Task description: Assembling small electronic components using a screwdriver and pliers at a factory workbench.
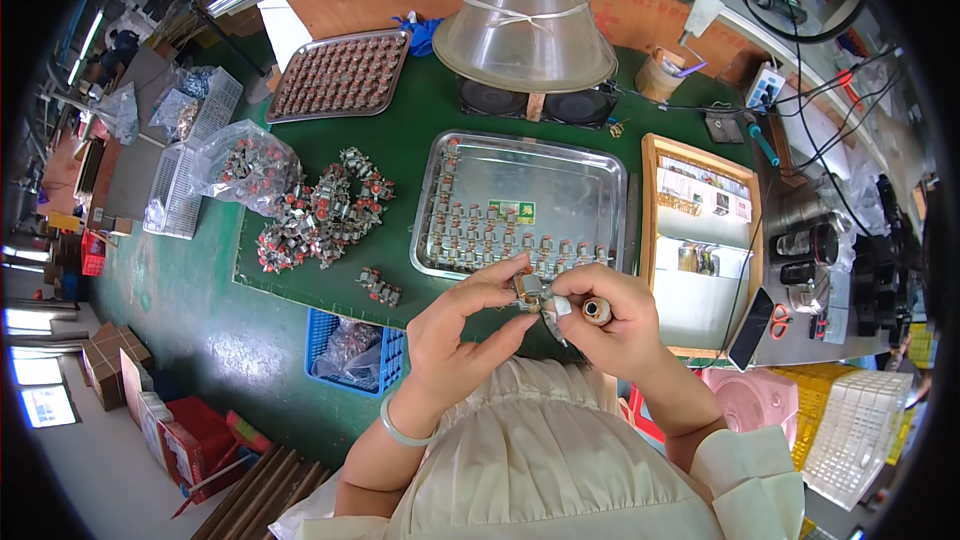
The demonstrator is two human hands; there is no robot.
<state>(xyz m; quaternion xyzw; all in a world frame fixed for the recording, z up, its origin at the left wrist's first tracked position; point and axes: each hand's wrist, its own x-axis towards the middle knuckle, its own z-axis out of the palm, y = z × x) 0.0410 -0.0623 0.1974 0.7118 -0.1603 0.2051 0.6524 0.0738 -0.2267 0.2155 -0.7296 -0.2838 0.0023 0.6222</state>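
Between the thumb and fingers of my left hand (465,325) is a small metal component (528,288) with copper-coloured parts. My right hand (615,320) is closed close beside it, around a small tan cylinder (597,311) with a hole in its end; its kind I cannot tell. A white piece (561,306) shows at the right fingertips, with a thin pointed metal part below. Just beyond both hands lies a steel tray (580,165), with rows of similar components along its left and near sides. A few joined components (379,287) rest left of my left hand.
A pile of components (335,205) and a plastic bag (245,165) of them lie left on the green table. Behind them stands a full tray (340,75). A metal lamp-like hood (527,30) hangs above fans. At right are a wooden-framed box (650,230) and scissors (780,320).
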